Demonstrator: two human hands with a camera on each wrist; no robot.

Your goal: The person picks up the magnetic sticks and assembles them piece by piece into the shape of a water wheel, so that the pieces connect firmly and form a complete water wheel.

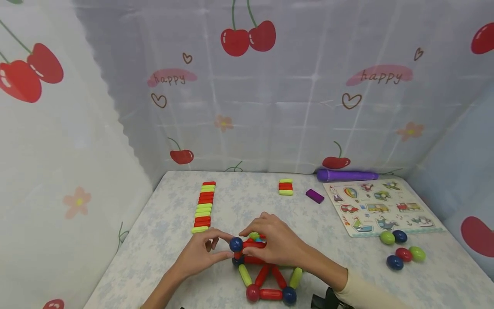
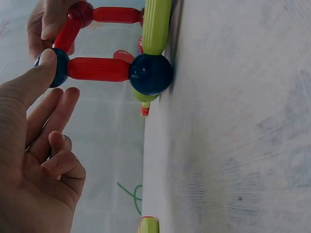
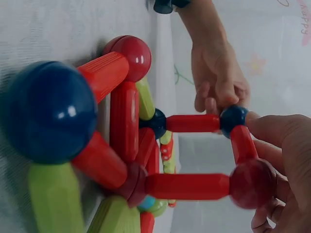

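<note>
Left hand (image 1: 200,253) pinching blue ball (image 1: 236,244), right hand (image 1: 275,244) seemingly gripping red rod (image 1: 254,244)

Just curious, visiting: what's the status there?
Left hand pinches blue ball. Right hand grips red rod. Nothing in the way.

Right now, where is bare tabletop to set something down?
Bare: between the stick row and the small stack; left of the row to the table edge. Crowded: the structure under both hands, and the balls beside the puzzle board.
</note>
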